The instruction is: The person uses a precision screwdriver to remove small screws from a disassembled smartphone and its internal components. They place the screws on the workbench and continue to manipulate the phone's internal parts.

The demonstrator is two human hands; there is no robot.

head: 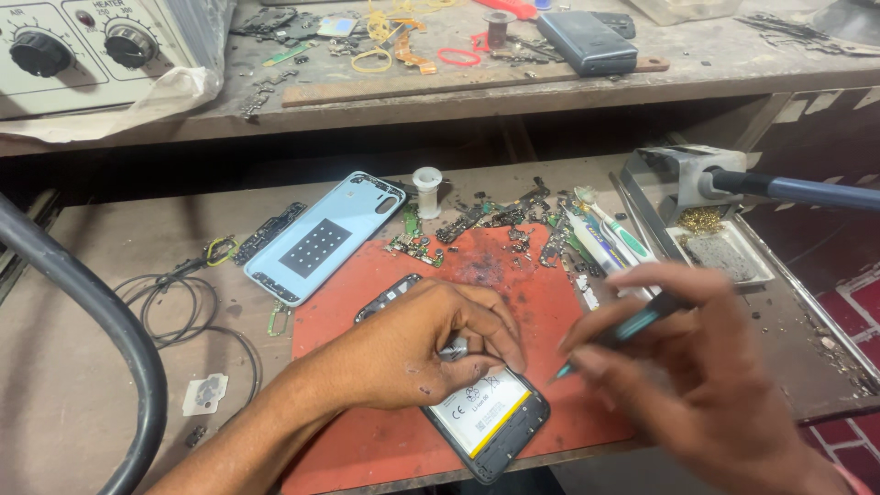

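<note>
An opened phone [490,422] with its white battery showing lies on a red work mat [385,440]. My left hand [417,348] rests on top of the phone's upper half, fingers curled and pinching at something small that I cannot make out. My right hand [697,367] grips a thin dark screwdriver [610,337] with a teal band; its tip points down-left, just right of the phone. The phone's light blue back cover [321,236] lies upside down to the upper left, partly on the mat.
Loose circuit parts and screws [495,220] litter the mat's far edge, beside a toothbrush [614,229] and a small white bottle [427,191]. A soldering iron stand [697,183] sits right, black cables [183,302] left. A shelf above holds a hot-air station [82,46] and a dark phone [587,41].
</note>
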